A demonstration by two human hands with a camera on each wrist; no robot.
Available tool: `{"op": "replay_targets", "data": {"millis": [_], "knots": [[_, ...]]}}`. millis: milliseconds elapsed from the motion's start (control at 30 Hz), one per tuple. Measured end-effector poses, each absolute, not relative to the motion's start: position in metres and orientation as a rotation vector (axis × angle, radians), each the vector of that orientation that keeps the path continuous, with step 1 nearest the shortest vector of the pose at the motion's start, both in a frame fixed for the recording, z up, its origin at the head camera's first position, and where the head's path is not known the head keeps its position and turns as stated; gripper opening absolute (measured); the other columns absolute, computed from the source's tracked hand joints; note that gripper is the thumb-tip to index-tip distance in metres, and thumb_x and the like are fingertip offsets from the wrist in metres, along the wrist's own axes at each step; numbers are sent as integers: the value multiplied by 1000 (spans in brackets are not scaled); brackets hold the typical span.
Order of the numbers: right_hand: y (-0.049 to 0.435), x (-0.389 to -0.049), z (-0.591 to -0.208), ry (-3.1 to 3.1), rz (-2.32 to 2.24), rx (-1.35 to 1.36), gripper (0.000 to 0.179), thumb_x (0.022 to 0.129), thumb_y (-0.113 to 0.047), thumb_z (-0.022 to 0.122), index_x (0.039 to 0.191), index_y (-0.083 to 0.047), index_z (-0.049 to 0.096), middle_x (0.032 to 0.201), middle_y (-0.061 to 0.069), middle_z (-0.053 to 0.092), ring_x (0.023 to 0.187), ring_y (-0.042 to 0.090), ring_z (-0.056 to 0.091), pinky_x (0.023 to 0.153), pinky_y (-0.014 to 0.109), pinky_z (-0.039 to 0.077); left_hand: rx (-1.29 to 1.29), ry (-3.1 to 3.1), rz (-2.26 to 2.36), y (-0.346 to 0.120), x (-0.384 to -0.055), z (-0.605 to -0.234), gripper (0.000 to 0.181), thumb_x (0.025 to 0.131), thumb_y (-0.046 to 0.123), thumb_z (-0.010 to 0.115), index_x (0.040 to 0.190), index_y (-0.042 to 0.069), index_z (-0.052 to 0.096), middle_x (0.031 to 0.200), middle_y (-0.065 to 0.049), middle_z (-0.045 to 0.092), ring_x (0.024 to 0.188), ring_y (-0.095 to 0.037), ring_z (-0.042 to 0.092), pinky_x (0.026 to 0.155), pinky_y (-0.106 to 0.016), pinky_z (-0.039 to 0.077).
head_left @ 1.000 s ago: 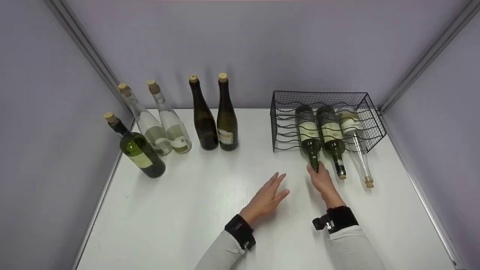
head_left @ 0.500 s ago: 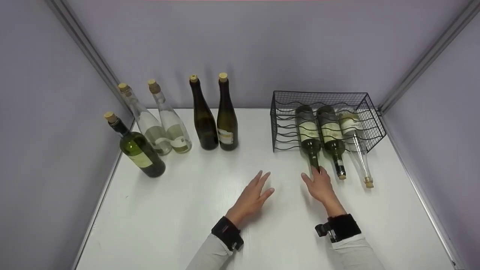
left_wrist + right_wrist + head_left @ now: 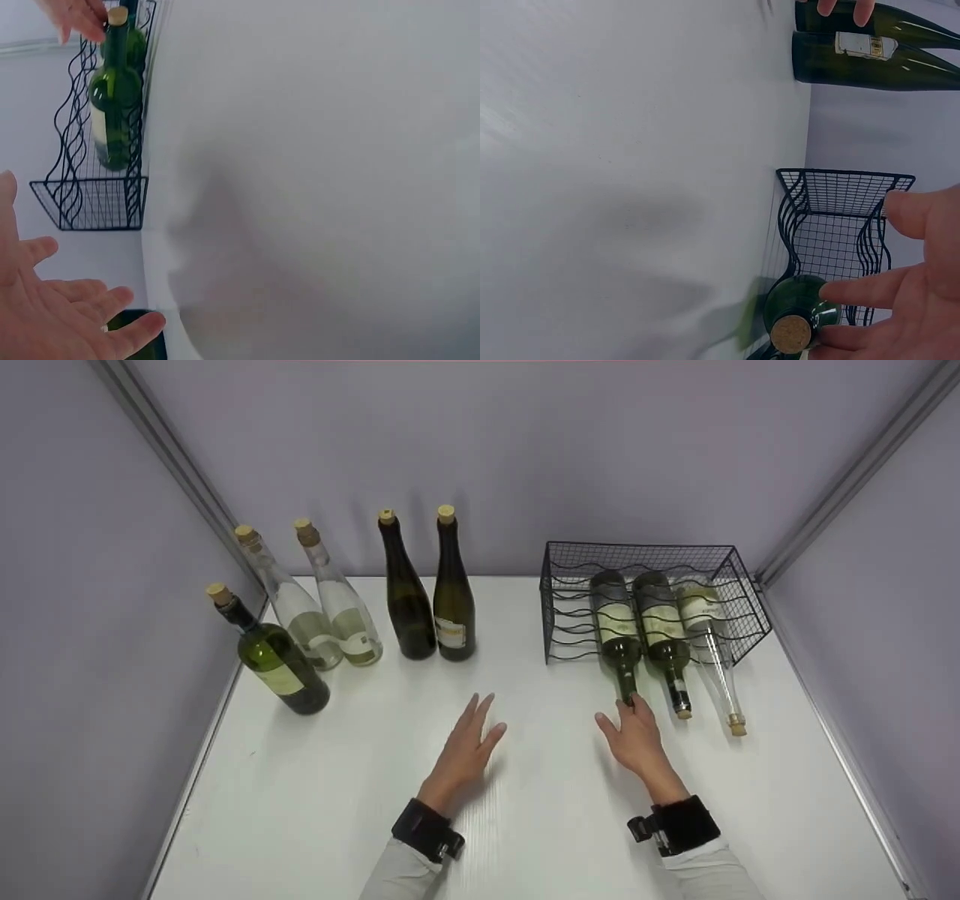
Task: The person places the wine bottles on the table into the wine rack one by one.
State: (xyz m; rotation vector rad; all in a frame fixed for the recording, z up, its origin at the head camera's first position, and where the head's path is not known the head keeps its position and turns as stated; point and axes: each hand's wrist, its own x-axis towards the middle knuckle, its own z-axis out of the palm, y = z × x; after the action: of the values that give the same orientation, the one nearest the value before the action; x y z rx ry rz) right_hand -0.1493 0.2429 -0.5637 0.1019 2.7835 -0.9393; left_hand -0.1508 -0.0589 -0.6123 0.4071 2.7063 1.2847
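Note:
In the head view, three corked wine bottles lie side by side in a black wire rack [image 3: 641, 544], necks toward me. Leftmost is a green wine bottle [image 3: 621, 652]; my right hand [image 3: 639, 748] is at its neck, fingers extended and thumb spread away. The right wrist view shows its cork [image 3: 790, 334] end-on, with straight fingertips beside it. The middle bottle [image 3: 664, 622] is green too, and the right one [image 3: 705, 619] is clear glass. Over the white table, left of the rack, my left hand [image 3: 459, 757] holds nothing, its fingers spread.
Two dark bottles [image 3: 454, 615] stand upright near the back wall. Farther left are two clear bottles [image 3: 352, 622] and a green bottle [image 3: 281, 667], all corked and upright. The rack's left slots hold no bottle. Grey walls enclose the table [image 3: 315, 810].
My right hand has let go of the leftmost bottle's neck, its fingers opening and drawing back slightly. My left hand has moved left, away from the rack. The bottles have stayed put.

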Motion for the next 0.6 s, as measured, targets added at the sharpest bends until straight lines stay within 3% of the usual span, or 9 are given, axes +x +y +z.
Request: {"op": "replay_targets", "data": {"millis": [233,600], "knots": [[234,-145,-566,2759,-1034,40,63,105,-33,45,145,14,32,156,33,7,143,50,4,113,61,14,292,2732,1351,-78,-154,-610,70,101,59,34,157,17,24,160,-20,16,146,-34,18,115,-53,19],[220,-144,-566,2687,-1154,-67,68,104,-43,44,151,3,29,158,28,12,143,47,12,111,62,18,152,2749,1473,-104,-157,-609,68,103,53,37,156,13,26,159,-22,18,146,-36,17,115,-54,17]]}}
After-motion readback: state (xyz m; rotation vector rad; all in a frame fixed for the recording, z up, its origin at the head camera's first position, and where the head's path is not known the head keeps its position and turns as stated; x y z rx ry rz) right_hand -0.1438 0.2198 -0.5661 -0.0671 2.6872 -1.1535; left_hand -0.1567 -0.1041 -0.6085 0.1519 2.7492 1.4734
